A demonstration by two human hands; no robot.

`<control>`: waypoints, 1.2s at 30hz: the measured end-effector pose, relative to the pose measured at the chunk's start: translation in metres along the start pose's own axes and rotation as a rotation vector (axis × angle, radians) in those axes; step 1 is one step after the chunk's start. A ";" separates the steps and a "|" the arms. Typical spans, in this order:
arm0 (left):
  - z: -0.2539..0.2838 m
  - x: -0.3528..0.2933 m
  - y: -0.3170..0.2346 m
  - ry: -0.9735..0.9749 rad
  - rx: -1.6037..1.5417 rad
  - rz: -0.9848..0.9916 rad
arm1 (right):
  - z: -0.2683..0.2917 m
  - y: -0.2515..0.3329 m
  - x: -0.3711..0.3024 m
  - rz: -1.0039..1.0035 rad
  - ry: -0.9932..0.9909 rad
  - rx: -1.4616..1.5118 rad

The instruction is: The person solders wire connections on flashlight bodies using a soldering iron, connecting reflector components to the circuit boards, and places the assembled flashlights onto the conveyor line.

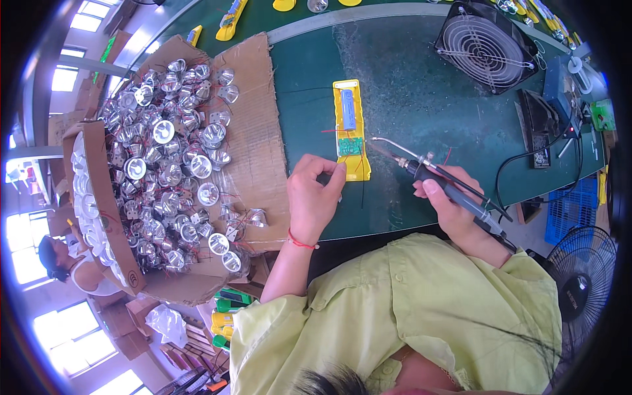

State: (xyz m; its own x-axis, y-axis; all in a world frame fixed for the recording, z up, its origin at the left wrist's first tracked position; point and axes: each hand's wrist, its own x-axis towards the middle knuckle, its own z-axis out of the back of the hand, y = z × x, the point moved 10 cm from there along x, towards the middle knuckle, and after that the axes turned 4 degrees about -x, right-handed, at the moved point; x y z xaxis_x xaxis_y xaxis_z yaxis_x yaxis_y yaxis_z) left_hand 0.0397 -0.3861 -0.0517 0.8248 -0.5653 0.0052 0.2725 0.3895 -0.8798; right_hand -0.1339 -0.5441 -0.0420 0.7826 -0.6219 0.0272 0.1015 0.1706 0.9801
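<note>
A yellow plastic housing (357,172) lies on the green bench in front of me. In it sit a blue cylindrical battery (348,110) and a small green circuit board (351,146), with thin red and black wires around them. My left hand (315,197) is at the housing's lower left edge, thumb and forefinger pinched together; what is between them, if anything, is hidden. My right hand (455,212) grips a soldering iron (444,186) with a thin metal feed tube (395,143) along it. The tip points toward the circuit board, a little to its right.
Many silvery lamp reflectors (172,174) with wires lie on cardboard (260,125) at left, beside a box of white parts (99,217). A square metal fan (486,46) stands far right, near a soldering station (559,85) with a black cable. A person (82,263) is at far left.
</note>
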 end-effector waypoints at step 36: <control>-0.025 0.029 0.015 0.392 0.112 0.157 | -0.025 -0.012 0.019 -0.030 0.017 0.222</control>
State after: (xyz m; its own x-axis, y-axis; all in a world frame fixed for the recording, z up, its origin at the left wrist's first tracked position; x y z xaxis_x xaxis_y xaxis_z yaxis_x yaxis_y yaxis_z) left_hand 0.0551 -0.4146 -0.0772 0.6162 -0.7179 -0.3239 0.2291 0.5569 -0.7984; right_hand -0.1049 -0.5387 -0.0583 0.7915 -0.6111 -0.0036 -0.0117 -0.0211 0.9997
